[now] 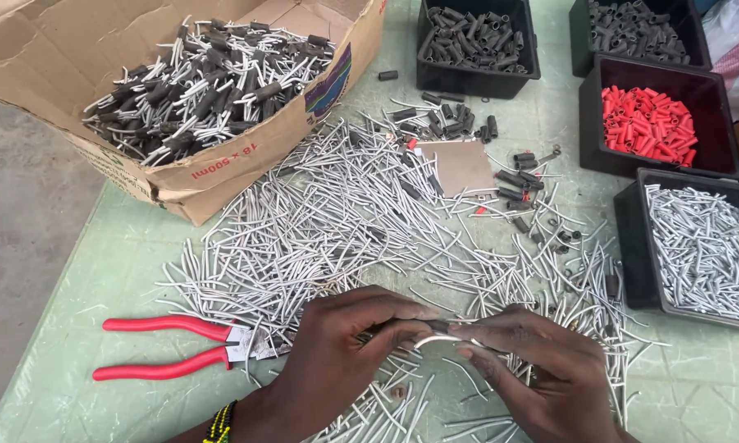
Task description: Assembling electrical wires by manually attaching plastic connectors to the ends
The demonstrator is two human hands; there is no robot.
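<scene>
Both hands meet low in the view over a pale green table (74, 385). The left hand (337, 361) and the right hand (542, 369) pinch between their fingertips a short, curved white wire piece (439, 338), each closed narrowly on one end of it, so that the piece hangs just above the table between the two hands. A beaded wristband (220, 424) in yellow, green and black sits on the left wrist. Spread under and beyond the hands lies a wide loose heap of white wire pieces (320, 230), which covers most of the middle of the table. Just left of the left hand rest red-handled pliers (173, 349), handles pointing left and jaws touching the edge of the heap. At the upper left stands an open cardboard box (246, 148) filled with wire pieces that carry black sleeves (205, 82). Near the upper middle a small square brown card (461, 166) lies on the heap, with loose black sleeves (460, 119) scattered around it. Along the top and right side stand black trays: one with black sleeves (476, 37), another with black sleeves (632, 29) at the top right, one with red sleeves (648, 123), and one with white wire pieces (706, 246) at the right edge.
</scene>
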